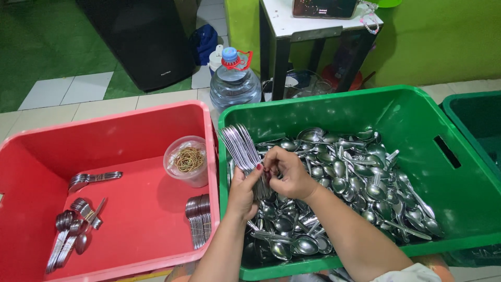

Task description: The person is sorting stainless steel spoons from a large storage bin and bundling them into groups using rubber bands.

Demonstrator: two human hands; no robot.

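My left hand [243, 192] grips a fanned stack of metal spoons [239, 144] by the bowls, handles pointing up and left, over the left end of the green crate [412, 107]. My right hand [290, 172] pinches at the same stack near its lower end, fingers touching the left hand's. Whether it holds a rubber band is too small to tell. Under both hands the green crate is filled with a heap of loose spoons [355, 177].
A red crate [99, 128] to the left holds several bundled spoon stacks [198, 219] and a plastic cup of rubber bands [189, 159]. A water jug [234, 78], a dark speaker box [141, 36] and a white table [292, 23] stand behind. Another green crate [477, 120] sits far right.
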